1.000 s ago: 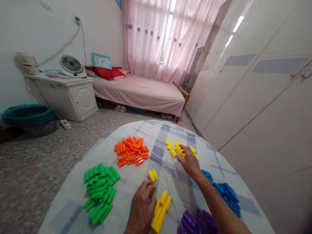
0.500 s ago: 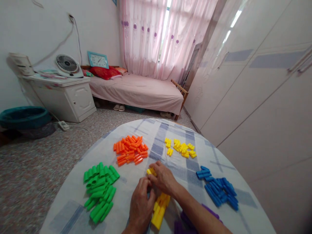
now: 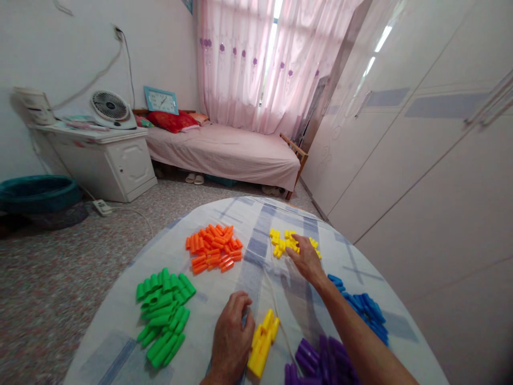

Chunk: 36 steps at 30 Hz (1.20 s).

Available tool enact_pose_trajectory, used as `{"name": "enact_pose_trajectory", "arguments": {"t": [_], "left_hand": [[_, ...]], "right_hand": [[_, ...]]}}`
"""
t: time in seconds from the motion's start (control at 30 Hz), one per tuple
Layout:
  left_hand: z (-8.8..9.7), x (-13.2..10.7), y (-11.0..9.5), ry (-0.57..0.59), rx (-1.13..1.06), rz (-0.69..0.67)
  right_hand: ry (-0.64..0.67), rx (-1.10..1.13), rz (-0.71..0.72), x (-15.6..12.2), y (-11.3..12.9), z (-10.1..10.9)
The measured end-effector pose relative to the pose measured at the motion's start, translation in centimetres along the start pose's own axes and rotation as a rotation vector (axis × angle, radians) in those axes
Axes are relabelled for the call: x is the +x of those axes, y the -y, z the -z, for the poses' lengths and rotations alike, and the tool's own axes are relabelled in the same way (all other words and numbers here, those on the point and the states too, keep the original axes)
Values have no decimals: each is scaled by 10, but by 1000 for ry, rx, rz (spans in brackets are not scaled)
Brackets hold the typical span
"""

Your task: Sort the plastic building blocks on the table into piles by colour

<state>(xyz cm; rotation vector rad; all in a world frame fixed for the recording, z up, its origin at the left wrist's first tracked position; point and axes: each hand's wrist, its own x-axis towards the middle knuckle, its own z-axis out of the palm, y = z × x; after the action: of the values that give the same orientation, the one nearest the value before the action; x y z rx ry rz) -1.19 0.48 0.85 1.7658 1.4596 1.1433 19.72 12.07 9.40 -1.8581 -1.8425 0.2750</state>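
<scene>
My left hand [image 3: 233, 338] rests on the tablecloth with curled fingers and the thumb apart; nothing shows in the gap between them. Close to its thumb lies a block of joined yellow plastic tube pieces [image 3: 262, 345]. My right hand [image 3: 305, 258] is stretched out over a pile of small yellow plastic pieces [image 3: 279, 247] at the far side of the table. Its fingers are spread, and they hide part of the pile. Whether the fingertips touch a piece cannot be made out.
On the round table's checked cloth [image 3: 256, 278] are piles of orange tubes [image 3: 216, 247], green tubes [image 3: 164, 315], blue tubes [image 3: 366, 310] and purple tubes [image 3: 320, 361]. My right forearm crosses above the blue and purple ones. Beyond stand a bed [image 3: 228, 144] and a wardrobe [image 3: 420, 160].
My right hand has left my left hand and a yellow piece near it, moving forward and right to the yellow pile. That piece no longer shows there. My left hand has barely moved.
</scene>
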Motion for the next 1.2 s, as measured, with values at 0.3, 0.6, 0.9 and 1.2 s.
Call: {"name": "enact_pose_trajectory", "arguments": {"t": [0.3,0.6,0.9,1.2], "left_hand": [[3,1,-1,-114,-78,19],[1,0,5,-70,-51,-5],[1,1,1,-39,-47,26],[1,1,3,-61,-9,15]], "right_hand": [[695,134,414,-106,39,13],[505,50,385,-100,23,-9],[80,-8,-3,4,-28,4],[191,31,198,-20,3,-5]]}}
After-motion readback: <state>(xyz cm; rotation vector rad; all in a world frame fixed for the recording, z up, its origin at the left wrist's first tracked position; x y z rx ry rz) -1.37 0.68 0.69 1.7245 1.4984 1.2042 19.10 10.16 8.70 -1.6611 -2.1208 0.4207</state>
